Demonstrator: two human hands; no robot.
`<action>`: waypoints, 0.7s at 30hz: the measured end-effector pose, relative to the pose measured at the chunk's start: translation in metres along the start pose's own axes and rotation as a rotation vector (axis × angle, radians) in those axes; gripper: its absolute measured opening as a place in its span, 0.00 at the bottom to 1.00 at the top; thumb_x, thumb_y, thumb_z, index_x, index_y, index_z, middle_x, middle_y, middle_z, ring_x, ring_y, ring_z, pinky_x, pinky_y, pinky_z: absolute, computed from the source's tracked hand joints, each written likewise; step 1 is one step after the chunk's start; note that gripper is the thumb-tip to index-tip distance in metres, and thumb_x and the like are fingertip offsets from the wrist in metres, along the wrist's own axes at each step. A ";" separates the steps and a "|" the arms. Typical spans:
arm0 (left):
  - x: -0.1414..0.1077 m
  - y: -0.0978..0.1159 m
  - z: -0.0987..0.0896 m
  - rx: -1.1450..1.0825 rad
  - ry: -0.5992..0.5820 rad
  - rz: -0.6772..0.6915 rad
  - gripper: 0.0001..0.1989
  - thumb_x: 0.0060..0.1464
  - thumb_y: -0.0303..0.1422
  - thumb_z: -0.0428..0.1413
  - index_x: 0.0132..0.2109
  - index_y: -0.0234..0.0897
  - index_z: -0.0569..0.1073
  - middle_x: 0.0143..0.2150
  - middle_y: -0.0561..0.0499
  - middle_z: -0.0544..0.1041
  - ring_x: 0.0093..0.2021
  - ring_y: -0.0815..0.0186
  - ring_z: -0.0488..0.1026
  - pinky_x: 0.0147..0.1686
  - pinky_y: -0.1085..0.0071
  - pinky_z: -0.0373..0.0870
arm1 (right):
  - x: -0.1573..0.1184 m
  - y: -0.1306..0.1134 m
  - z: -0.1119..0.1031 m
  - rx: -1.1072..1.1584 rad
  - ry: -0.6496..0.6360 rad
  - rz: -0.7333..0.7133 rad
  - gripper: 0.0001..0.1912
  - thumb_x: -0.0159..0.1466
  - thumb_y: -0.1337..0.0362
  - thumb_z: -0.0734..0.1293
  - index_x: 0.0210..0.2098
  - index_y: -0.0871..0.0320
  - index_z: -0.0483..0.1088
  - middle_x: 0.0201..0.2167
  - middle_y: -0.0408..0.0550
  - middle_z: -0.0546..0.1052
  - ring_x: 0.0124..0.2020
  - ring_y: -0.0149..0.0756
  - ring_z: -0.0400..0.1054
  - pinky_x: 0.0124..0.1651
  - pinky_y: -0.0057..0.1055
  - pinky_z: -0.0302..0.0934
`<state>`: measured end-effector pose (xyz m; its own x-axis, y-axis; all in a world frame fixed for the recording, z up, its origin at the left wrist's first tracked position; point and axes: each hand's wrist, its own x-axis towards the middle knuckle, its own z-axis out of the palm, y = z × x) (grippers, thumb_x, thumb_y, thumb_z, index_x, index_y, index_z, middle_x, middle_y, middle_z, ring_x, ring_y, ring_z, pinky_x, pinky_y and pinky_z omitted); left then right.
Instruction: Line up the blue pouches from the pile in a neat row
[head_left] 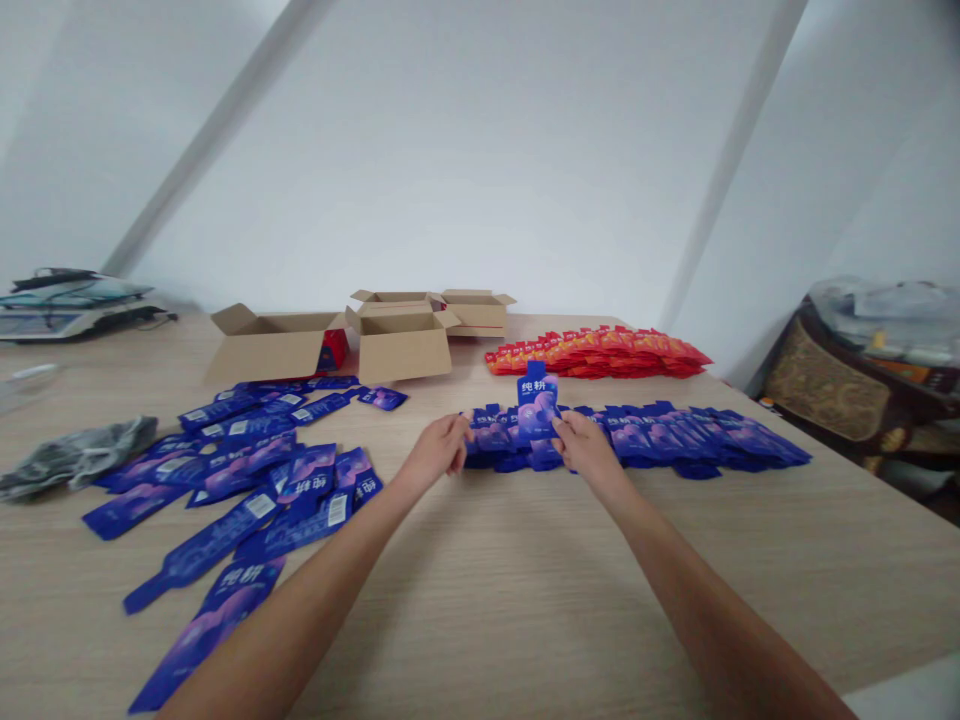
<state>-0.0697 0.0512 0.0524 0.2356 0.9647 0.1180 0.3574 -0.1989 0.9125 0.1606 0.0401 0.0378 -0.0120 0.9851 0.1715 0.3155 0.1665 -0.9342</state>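
Observation:
A blue-purple pouch with a narrow spout-like top stands upright in front of a long row of matching pouches. My right hand pinches its right edge between thumb and fingers. At the left end of the row is my left hand, its fingers curled closed against the outermost pouches; whether it grips one is hidden. More blue pouches lie in a loose, overlapping pile to the left of my left forearm, some with barcodes facing up.
Behind the blue row lies a fanned row of red pouches. Open cardboard boxes stand at the back, one with red items beside it. A grey cloth rests at far left, and a patterned chair stands beyond the table's right edge.

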 end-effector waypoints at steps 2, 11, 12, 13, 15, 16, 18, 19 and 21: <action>-0.002 -0.014 -0.032 0.152 0.113 0.028 0.14 0.54 0.43 0.48 0.28 0.38 0.66 0.16 0.53 0.70 0.16 0.68 0.66 0.18 0.75 0.60 | 0.009 -0.002 -0.007 -0.175 -0.004 0.069 0.15 0.62 0.56 0.56 0.23 0.57 0.59 0.12 0.36 0.60 0.12 0.24 0.50 0.18 0.23 0.44; -0.090 -0.078 -0.108 0.971 0.065 -0.115 0.31 0.47 0.46 0.55 0.56 0.36 0.66 0.60 0.36 0.63 0.61 0.40 0.53 0.54 0.40 0.48 | 0.024 -0.005 0.000 -0.478 -0.151 0.165 0.22 0.62 0.62 0.54 0.12 0.58 0.59 0.07 0.40 0.58 0.09 0.24 0.49 0.17 0.25 0.43; -0.098 -0.084 -0.109 1.038 0.018 -0.150 0.34 0.47 0.49 0.53 0.59 0.38 0.63 0.64 0.38 0.58 0.63 0.39 0.48 0.53 0.37 0.45 | 0.024 -0.005 0.000 -0.494 -0.156 0.164 0.23 0.62 0.62 0.54 0.12 0.58 0.59 0.07 0.40 0.58 0.09 0.25 0.49 0.18 0.26 0.43; -0.103 -0.089 -0.109 1.078 -0.016 -0.165 0.35 0.49 0.51 0.51 0.61 0.40 0.60 0.66 0.39 0.54 0.64 0.39 0.45 0.52 0.34 0.43 | 0.023 -0.006 -0.001 -0.506 -0.160 0.160 0.24 0.62 0.62 0.54 0.11 0.58 0.60 0.07 0.41 0.59 0.09 0.25 0.50 0.18 0.26 0.44; -0.105 -0.095 -0.107 1.114 -0.040 -0.147 0.34 0.52 0.52 0.45 0.63 0.42 0.57 0.67 0.42 0.49 0.65 0.40 0.41 0.52 0.33 0.42 | 0.022 -0.009 -0.001 -0.563 -0.166 0.131 0.25 0.62 0.61 0.55 0.10 0.59 0.61 0.08 0.43 0.61 0.11 0.26 0.54 0.21 0.27 0.47; -0.103 -0.097 -0.106 1.120 -0.033 -0.123 0.33 0.54 0.51 0.43 0.64 0.43 0.55 0.67 0.43 0.48 0.66 0.42 0.41 0.53 0.34 0.42 | 0.020 -0.011 -0.002 -0.619 -0.163 0.113 0.25 0.62 0.60 0.55 0.11 0.59 0.62 0.09 0.45 0.64 0.13 0.28 0.57 0.23 0.27 0.48; -0.094 -0.098 -0.104 1.121 -0.019 -0.063 0.29 0.57 0.48 0.41 0.64 0.43 0.55 0.67 0.45 0.49 0.66 0.46 0.43 0.56 0.39 0.44 | 0.017 -0.015 -0.002 -0.782 -0.131 0.074 0.23 0.63 0.59 0.56 0.15 0.61 0.67 0.15 0.51 0.71 0.19 0.32 0.64 0.26 0.28 0.51; -0.087 -0.097 -0.102 1.123 -0.013 -0.031 0.28 0.58 0.46 0.41 0.63 0.43 0.56 0.67 0.46 0.51 0.66 0.48 0.45 0.57 0.41 0.45 | 0.016 -0.017 -0.003 -0.874 -0.105 0.056 0.22 0.63 0.59 0.55 0.19 0.62 0.69 0.20 0.54 0.74 0.24 0.35 0.67 0.28 0.28 0.52; -0.075 -0.095 -0.099 1.139 -0.007 0.031 0.24 0.59 0.41 0.41 0.61 0.41 0.61 0.65 0.45 0.55 0.65 0.51 0.50 0.58 0.48 0.48 | 0.012 -0.020 -0.004 -1.005 -0.053 0.032 0.20 0.64 0.59 0.55 0.28 0.64 0.73 0.29 0.60 0.77 0.32 0.41 0.70 0.31 0.30 0.53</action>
<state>-0.2113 0.0151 -0.0045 0.2624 0.9562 0.1293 0.9633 -0.2674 0.0223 0.1579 0.0480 0.0595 -0.0239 0.9932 0.1143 0.9703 0.0506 -0.2364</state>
